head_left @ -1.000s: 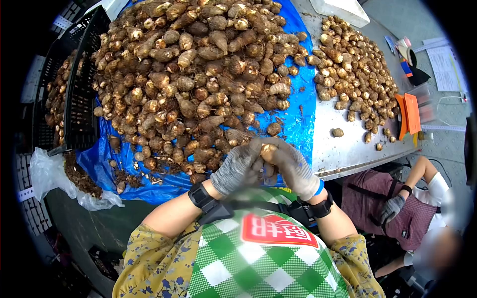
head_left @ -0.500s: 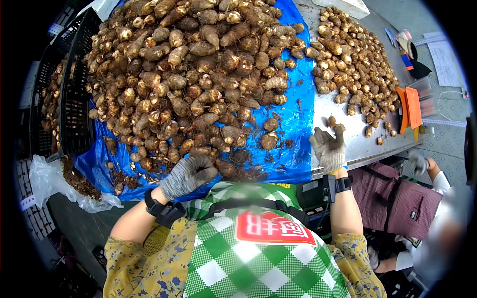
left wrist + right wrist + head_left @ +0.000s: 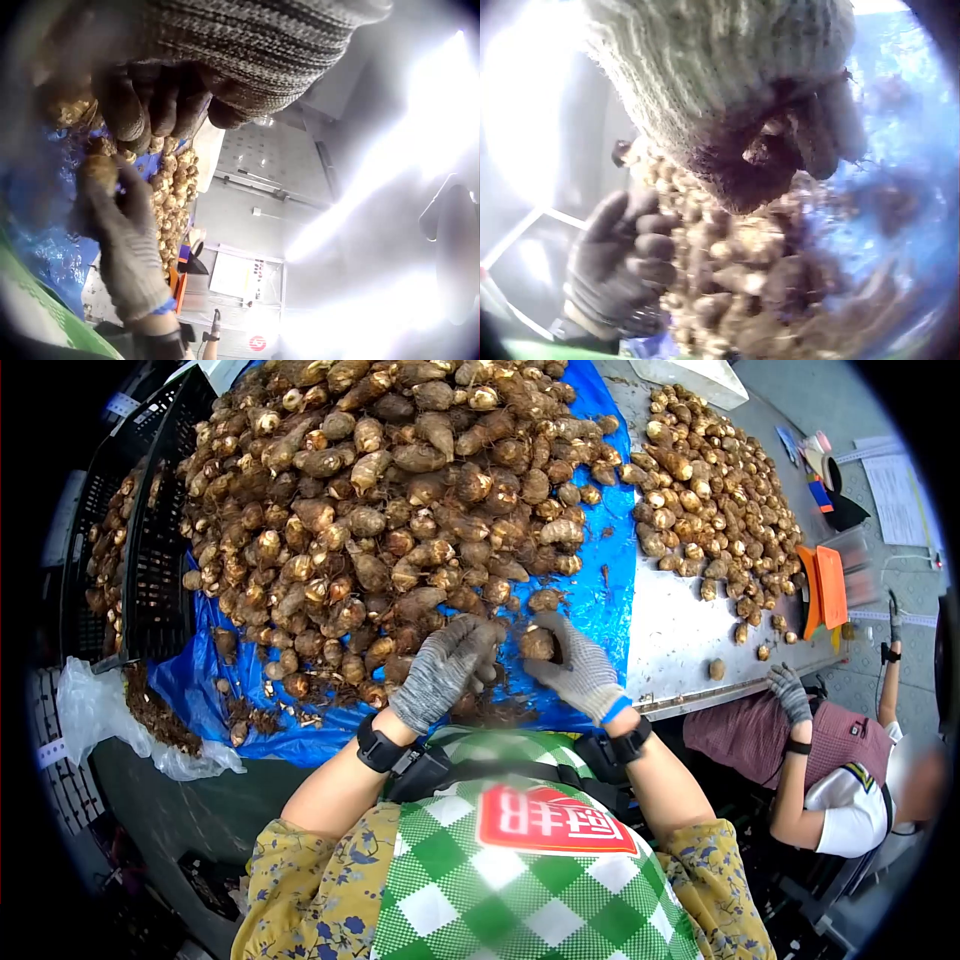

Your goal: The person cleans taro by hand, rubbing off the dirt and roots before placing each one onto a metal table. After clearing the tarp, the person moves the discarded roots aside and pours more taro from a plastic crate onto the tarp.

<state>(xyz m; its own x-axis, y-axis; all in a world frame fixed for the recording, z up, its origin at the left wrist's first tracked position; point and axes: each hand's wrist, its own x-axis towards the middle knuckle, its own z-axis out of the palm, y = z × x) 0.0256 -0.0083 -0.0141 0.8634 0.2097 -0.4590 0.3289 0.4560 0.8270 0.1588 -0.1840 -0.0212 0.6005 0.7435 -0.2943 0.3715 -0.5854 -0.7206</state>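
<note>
My right hand (image 3: 578,672), in a grey knit glove, grips a brown taro corm (image 3: 537,644) over the blue sheet. In the right wrist view its thumb and fingers curl round the corm, mostly hiding it. Close by on the left, my gloved left hand (image 3: 447,672) hovers at the near edge of the big taro pile (image 3: 400,530). The right wrist view shows that left hand (image 3: 622,262) with loosely bent fingers and nothing between them. Dark root scraps (image 3: 495,712) lie below the two hands.
Blue sheeting (image 3: 600,610) lies under the big pile. On the metal table (image 3: 665,650) sit a second, cleaner taro pile (image 3: 715,500) and one lone taro (image 3: 717,669). A black crate (image 3: 165,550) stands left. Another person's gloved hand (image 3: 790,693) rests at the table's right edge.
Both hands were together on a taro, then parted, the right reaching over the metal table. Now they are close again, the right holding a taro. One taro lies nearer the table's front edge.
</note>
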